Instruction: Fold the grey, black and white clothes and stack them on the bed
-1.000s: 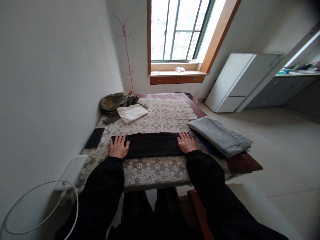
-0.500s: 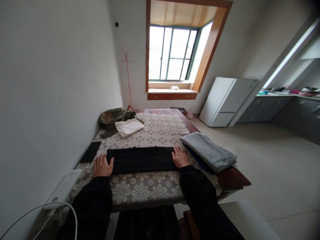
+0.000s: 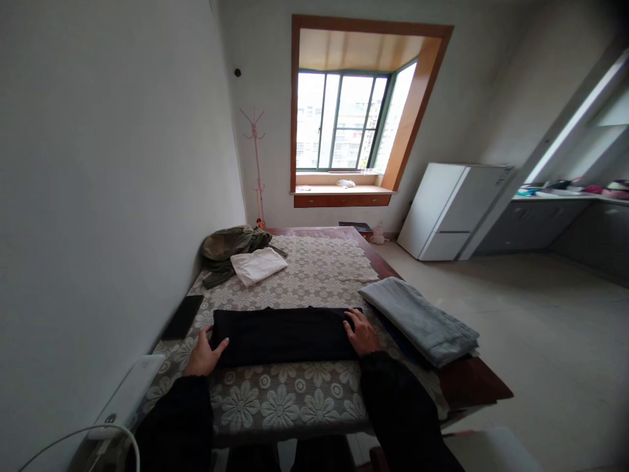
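A folded black garment [image 3: 285,335] lies flat in a long strip across the lace tablecloth [image 3: 280,401]. At its left end is my left hand [image 3: 205,353], thumb and fingers apart, with the fingertips along the garment's edge. My right hand [image 3: 362,333] rests on the opposite end, its fingers spread and slightly bent over the cloth. Neither hand lifts the garment. Folded grey trousers [image 3: 420,321] lie on darker folded cloth just right of my right hand.
Toward the back left are a folded white cloth [image 3: 258,265] and a crumpled olive garment [image 3: 230,244]. A flat black object [image 3: 183,317] lies by the wall. At lower left stands a white power strip [image 3: 128,387] with a cable. A fridge [image 3: 449,213] is beyond the table.
The view has tilted up a little, so everything sits lower. My left hand has turned, its fingers now at the garment's left edge. My right hand's fingers have bent more.
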`<state>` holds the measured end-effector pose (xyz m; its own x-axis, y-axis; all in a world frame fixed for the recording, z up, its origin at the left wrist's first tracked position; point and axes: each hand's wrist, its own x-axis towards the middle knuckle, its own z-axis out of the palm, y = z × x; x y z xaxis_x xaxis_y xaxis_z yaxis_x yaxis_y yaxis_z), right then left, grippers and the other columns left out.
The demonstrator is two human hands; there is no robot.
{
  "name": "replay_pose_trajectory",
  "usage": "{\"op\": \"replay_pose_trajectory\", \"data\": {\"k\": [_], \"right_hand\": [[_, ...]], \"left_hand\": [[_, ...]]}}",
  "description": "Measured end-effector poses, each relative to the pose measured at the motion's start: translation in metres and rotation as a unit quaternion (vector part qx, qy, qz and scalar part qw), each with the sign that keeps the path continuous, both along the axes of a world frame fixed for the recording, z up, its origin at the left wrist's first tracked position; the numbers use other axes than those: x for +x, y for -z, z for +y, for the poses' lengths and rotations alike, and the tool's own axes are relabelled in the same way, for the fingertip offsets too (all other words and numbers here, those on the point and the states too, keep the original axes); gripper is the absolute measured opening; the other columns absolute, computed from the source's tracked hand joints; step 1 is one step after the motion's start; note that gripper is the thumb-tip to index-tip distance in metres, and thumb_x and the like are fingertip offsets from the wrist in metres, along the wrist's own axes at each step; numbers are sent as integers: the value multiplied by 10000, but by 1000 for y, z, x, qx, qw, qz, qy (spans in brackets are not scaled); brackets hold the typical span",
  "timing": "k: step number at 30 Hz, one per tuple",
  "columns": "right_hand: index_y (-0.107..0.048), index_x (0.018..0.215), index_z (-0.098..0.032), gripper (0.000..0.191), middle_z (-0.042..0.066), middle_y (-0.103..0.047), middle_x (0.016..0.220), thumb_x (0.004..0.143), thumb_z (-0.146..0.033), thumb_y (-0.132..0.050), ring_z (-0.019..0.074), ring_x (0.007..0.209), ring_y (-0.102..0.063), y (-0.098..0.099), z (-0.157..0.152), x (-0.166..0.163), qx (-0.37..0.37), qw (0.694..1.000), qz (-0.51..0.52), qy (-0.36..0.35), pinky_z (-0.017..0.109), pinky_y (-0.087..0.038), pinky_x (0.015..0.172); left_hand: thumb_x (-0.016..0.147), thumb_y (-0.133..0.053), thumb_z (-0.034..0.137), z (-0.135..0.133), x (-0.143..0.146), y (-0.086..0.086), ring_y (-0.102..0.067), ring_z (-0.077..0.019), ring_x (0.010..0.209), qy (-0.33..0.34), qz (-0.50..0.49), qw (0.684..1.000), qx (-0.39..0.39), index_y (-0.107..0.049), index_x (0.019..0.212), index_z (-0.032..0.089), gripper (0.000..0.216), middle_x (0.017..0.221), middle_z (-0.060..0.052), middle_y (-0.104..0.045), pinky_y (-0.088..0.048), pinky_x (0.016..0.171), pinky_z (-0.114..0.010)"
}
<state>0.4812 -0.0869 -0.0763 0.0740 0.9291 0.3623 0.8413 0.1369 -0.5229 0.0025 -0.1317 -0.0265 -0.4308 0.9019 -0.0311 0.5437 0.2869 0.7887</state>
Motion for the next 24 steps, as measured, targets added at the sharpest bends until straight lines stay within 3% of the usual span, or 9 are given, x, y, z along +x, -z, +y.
{"op": "replay_pose_trajectory", "data": {"k": [4,9,12,14,16,18,21,22,24], "right_hand": [[-752,1078,-205,351,127,-697,1305,912,-379,-496,292,1231,-635,-10,-5,7,68,989,133,4,486,-471,1101],[-753,1051,-235,292,126,-722,1241,912,-447,-609,321,1196,-639,-32,-42,-14,62,957,280,-27,528,-463,1087],[-722,1124,-245,365,121,-733,1217,912,-532,-646,296,1078,-698,-42,-61,-41,-34,881,460,-104,465,-561,932],[-703,1154,-242,437,116,-741,1201,885,-586,-680,278,1000,-723,-47,-63,-60,-90,820,551,-129,435,-583,855],[-690,1174,-240,504,115,-743,1201,852,-627,-707,265,963,-733,-53,-58,-76,-124,778,599,-143,421,-586,827],[-680,1200,-250,566,108,-742,1222,833,-680,-696,265,968,-736,-58,-48,-87,-154,748,624,-162,425,-586,834],[-681,1216,-254,687,95,-761,1179,838,-812,-548,289,1016,-734,-62,-32,-90,-200,714,650,-171,448,-591,856],[-689,1206,-244,723,97,-772,1138,847,-836,-484,299,1027,-733,-61,-28,-88,-209,719,643,-158,454,-593,860],[-706,1174,-215,703,102,-788,1052,845,-802,-503,316,1026,-734,-58,-22,-79,-208,760,605,-116,462,-596,866]], "left_hand": [[748,-726,358,-2,-4,-7,-731,-280,1008,-40,-153,985,69,-516,1215,215,532,1083,-106,-732,-574,951,-461],[692,-738,460,-6,-24,-37,-681,-310,1073,-135,-120,973,141,-524,1178,208,588,1128,-106,-661,-535,1010,-527],[658,-781,489,-4,-14,-68,-637,-335,1182,-123,-106,968,189,-557,1183,206,638,1209,-119,-645,-528,1024,-517],[667,-803,476,0,16,-85,-633,-328,1204,-91,-105,963,231,-577,1189,211,627,1252,-115,-649,-537,1017,-487],[705,-811,437,2,64,-94,-684,-296,1115,-23,-116,959,257,-566,1242,216,631,1193,-100,-687,-554,989,-461],[771,-785,402,1,120,-92,-727,-270,1010,87,-148,954,246,-530,1323,223,634,1088,-85,-729,-577,943,-447],[826,-742,316,-7,191,-72,-636,-291,1277,317,-117,913,230,-459,1469,253,705,1388,-130,-658,-492,1104,-492],[811,-758,295,-10,206,-63,-546,-307,1390,387,-84,892,220,-453,1493,273,747,1505,-126,-579,-409,1182,-533],[834,-731,272,-15,217,-46,-412,-307,1499,461,-24,862,206,-478,1495,306,709,1606,-92,-479,-273,1255,-583]]}}
